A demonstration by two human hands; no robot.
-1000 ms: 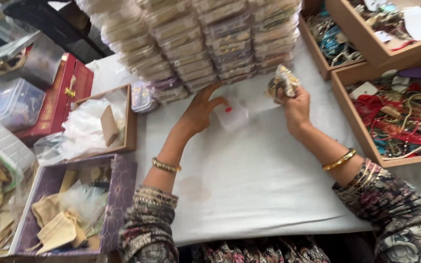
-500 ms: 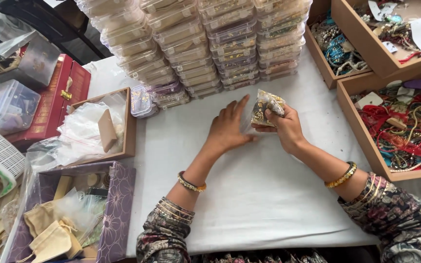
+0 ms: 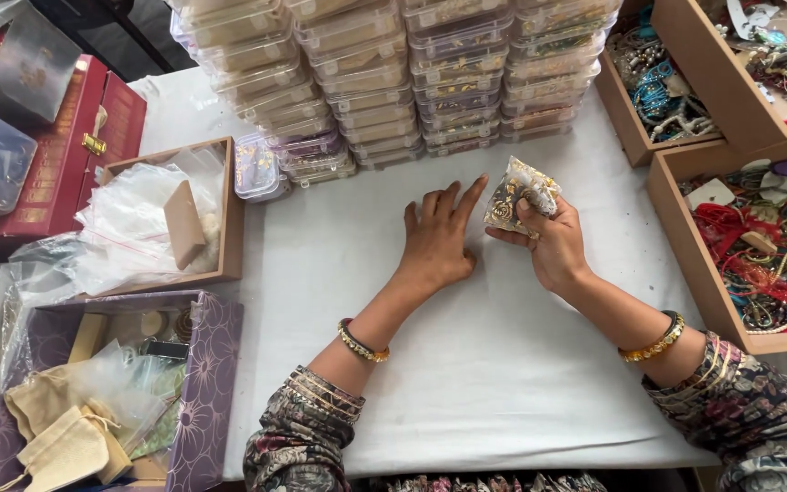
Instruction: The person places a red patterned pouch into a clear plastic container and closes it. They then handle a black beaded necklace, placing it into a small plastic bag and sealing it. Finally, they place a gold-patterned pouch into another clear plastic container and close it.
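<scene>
A white-covered table [image 3: 466, 383] fills the middle of the view and serves as the landmark here. Along its far edge stand stacks of clear plastic boxes [image 3: 412, 73], several columns side by side. Off its right edge sit wooden trays of tangled jewellery [image 3: 758, 255], red cords and beads spilling together. Off its left edge a shallow wooden tray of clear plastic bags [image 3: 157, 219] lies beyond a purple patterned box [image 3: 202, 383] holding cloth pouches. Near the table's centre the left hand [image 3: 437, 244] rests flat on the cloth, palm down, fingers spread apart and holding nothing. Just to its right the right hand [image 3: 553, 241] is raised a little above the cloth, fingers and thumb clamped around a small clear packet of gold-coloured jewellery [image 3: 516, 196], which nearly touches the left index fingertip. The packet looks light and crinkly, its film probably slippery and soft enough to buckle, with small hard pieces inside that could shift; a pinch across its bunched lower part, as the right hand has it, seems the surest hold.
</scene>
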